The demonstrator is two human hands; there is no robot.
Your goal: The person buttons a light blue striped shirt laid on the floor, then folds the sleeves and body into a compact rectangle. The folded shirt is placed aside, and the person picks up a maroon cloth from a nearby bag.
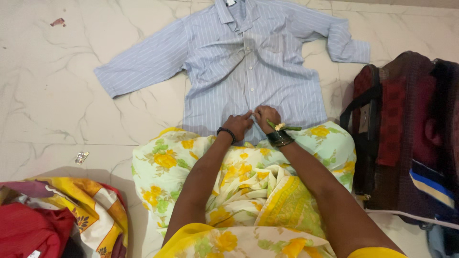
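Your left hand [237,125] and right hand [266,116] meet at the bottom hem of the shirt [248,71], frame centre. Both pinch the fabric near the button line, fingers closed on it. Shirt is pale blue, striped, lying front up on the marble floor [57,95], collar at top edge, sleeves spread to upper left and upper right. Dark bands on both wrists. Your lap is covered in floral yellow-green cloth [248,177]. Dark bag [406,134] sits at right, just beside the shirt. Yellow and red clothes pile [57,220] lower left.
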